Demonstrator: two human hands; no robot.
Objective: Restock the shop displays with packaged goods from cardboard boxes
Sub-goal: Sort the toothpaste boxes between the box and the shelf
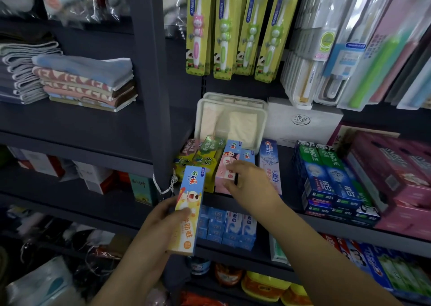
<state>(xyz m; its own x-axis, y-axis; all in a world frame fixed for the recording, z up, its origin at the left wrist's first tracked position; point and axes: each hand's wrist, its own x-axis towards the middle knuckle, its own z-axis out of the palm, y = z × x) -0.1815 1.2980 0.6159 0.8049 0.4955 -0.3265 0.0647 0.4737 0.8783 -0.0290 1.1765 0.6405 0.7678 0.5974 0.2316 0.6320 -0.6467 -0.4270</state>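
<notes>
Left hand (pixel 163 214) round blue toothpaste box (pixel 189 206), right hand (pixel 249 180) on pink box (pixel 225 173)

On the shelf (pixel 291 203), a row of toothpaste boxes (pixel 224 163) stands before a lidded container (pixel 231 116), with stacked boxes (pixel 331 177) to their right. Toothbrush packs (pixel 233 25) hang above. Folded towels (pixel 77 81) lie on the left-hand shelf, beyond the upright post (pixel 151 72).

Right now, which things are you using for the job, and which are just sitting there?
For the job:
- blue toothpaste box, held in left hand
- pink toothpaste box, under right hand
- toothpaste shelf

Just sitting there:
- folded towels
- hanging toothbrushes
- green Darlie boxes
</notes>
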